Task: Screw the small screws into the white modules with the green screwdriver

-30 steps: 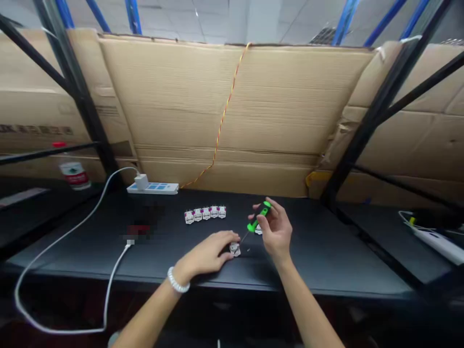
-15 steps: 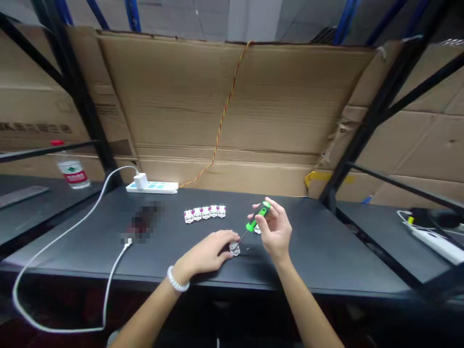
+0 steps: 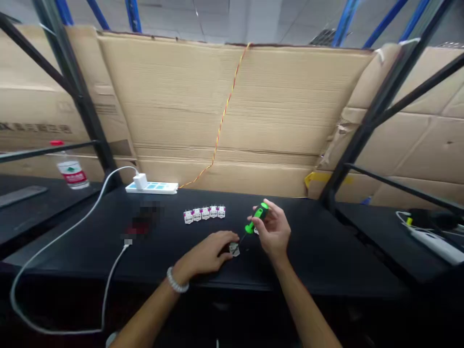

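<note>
Between the thumb and fingers of my left hand [image 3: 210, 251] a small white plastic piece [image 3: 235, 249] is held down on the dark tabletop. My right hand [image 3: 273, 232] grips a green and black screwdriver [image 3: 258, 217] by its handle. The shaft slants down to the left, and its tip is at the white piece; the exact contact point is too small to make out. Partly hidden behind my right hand lies another small white piece [image 3: 256, 231]. Beyond my left hand, several white pieces with purple parts [image 3: 205, 213] stand in a row.
A white power strip [image 3: 155, 187] with a plugged-in charger [image 3: 140, 181] lies along the cardboard wall [image 3: 224, 111]. Its white cable [image 3: 87, 215] loops over the left front edge to a blurred object. A water bottle [image 3: 74, 171] stands far left, behind the black frame [image 3: 81, 92].
The screwdriver handle has turned and tilted slightly in my right hand. My left hand and the white piece stay in place. The picture's brightness has shifted.
</note>
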Motion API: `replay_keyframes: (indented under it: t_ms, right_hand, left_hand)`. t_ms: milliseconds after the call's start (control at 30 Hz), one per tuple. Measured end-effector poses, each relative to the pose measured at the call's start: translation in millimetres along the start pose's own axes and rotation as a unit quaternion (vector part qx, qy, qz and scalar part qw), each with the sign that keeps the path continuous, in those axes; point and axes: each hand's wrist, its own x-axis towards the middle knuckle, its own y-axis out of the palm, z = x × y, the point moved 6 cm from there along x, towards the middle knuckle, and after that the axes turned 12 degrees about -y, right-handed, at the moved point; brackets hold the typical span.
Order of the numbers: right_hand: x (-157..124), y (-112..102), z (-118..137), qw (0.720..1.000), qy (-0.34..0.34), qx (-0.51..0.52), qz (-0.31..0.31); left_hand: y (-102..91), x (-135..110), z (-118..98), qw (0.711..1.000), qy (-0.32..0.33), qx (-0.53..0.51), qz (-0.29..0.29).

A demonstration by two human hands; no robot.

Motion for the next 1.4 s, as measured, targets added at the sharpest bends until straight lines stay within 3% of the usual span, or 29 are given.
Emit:
replay_keyframes:
  t_ms: [1000, 1400]
  right_hand:
    - [0.3, -2.2, 2.4, 1.000, -0.014, -0.018, -0.012]
    - [6.6, 21.7, 16.3, 0.996, -0.007, 0.033, 0.081]
  left_hand:
    - [-0.3, -0.9, -0.1, 1.000, 0.007, -0.007, 0.000]
    - [0.2, 0.3, -0.2, 1.000, 0.003, -0.011, -0.004]
